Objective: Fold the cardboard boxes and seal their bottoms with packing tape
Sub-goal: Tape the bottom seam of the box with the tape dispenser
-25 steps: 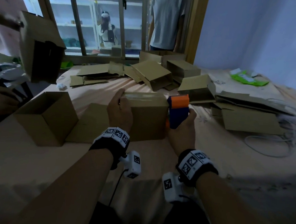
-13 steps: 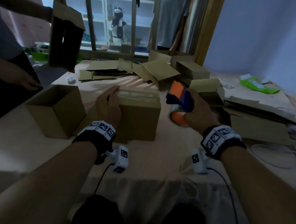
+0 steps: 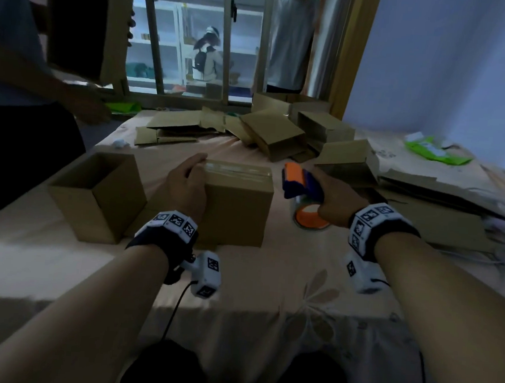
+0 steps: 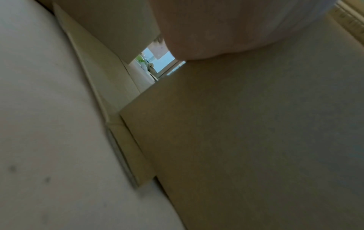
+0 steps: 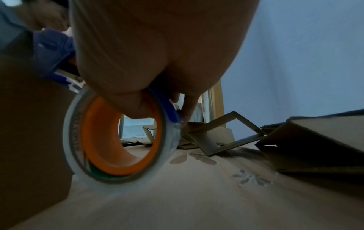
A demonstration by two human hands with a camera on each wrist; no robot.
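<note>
A folded cardboard box (image 3: pixel 238 208) stands on the bed in front of me with a strip of clear tape (image 3: pixel 236 170) along its top seam. My left hand (image 3: pixel 187 183) holds the box's near left top corner, thumb on the top; the box's side (image 4: pixel 256 140) fills the left wrist view. My right hand (image 3: pixel 331 201) grips a blue and orange tape dispenser (image 3: pixel 301 187) just right of the box, clear of it. The clear tape roll (image 5: pixel 118 137) with its orange core hangs under my palm above the bedsheet.
An open-topped box (image 3: pixel 98 192) stands left of the taped one. Flat and half-folded cardboard (image 3: pixel 279 133) is heaped at the far side and along the right (image 3: pixel 441 204). A person at the left (image 3: pixel 16 91) holds up another box (image 3: pixel 89 24). A cable lies at the right edge.
My right hand has lifted the dispenser off the box's right end and swung it out to the right, tilting it. The person at the left raised their box higher. My left hand stays on the box.
</note>
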